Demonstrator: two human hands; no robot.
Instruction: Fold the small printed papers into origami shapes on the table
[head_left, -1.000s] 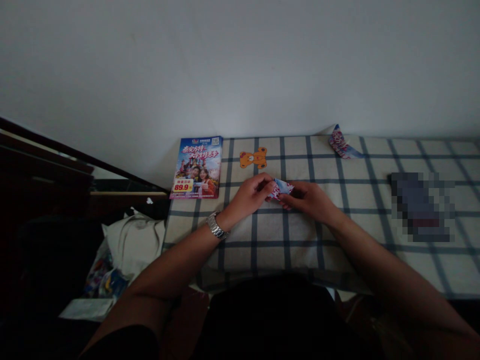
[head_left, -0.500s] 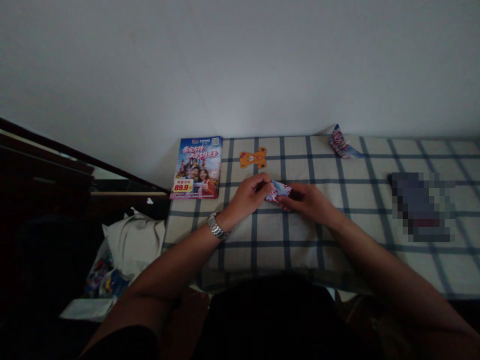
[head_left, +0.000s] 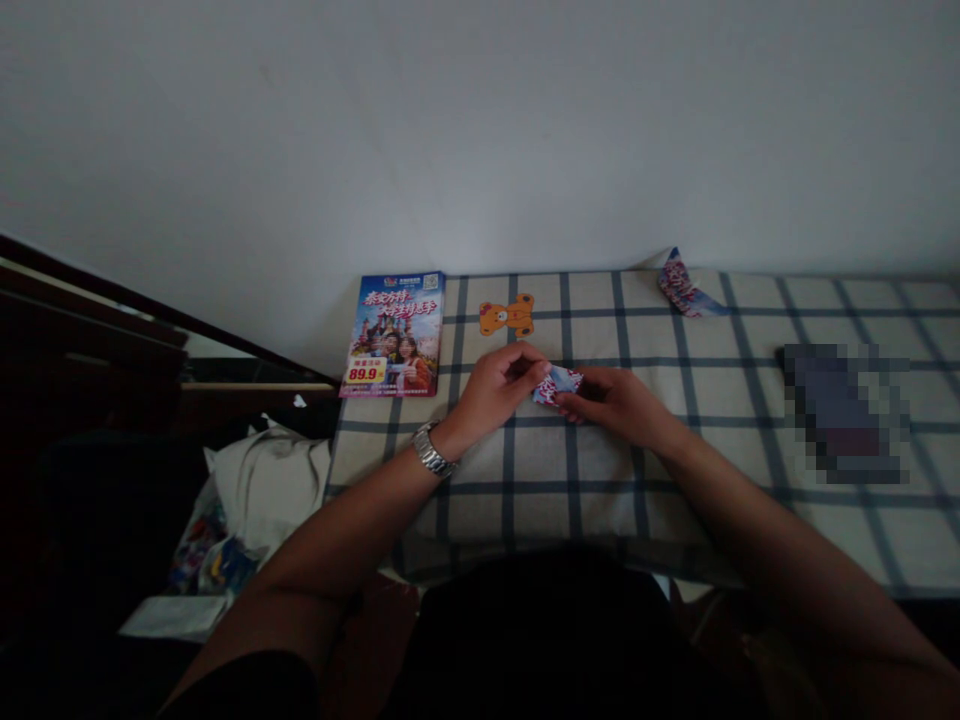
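Observation:
A small folded piece of printed paper (head_left: pixel 559 385), blue, white and pinkish red, is held between my two hands above the checked cloth. My left hand (head_left: pixel 504 388), with a metal watch on its wrist, pinches the paper's left side between thumb and fingers. On the other side, my right hand (head_left: pixel 619 402) is closed on the paper's right corner, thumb toward me and fingers partly hidden behind it. Just beyond my left hand is a flat orange teddy bear picture (head_left: pixel 507 316) on the cloth.
A stack of printed flyers (head_left: pixel 395 335) lies at the left end of the checked tablecloth (head_left: pixel 480 500). Near the wall rests a curled strip of printed paper (head_left: pixel 686 285). A blurred-out dark object (head_left: pixel 836 410) is at the right. Below left stands a pale bag (head_left: pixel 274 480).
The folded paper is turned very slightly between my fingers, and my left hand has shifted a touch. Everything else looks the same.

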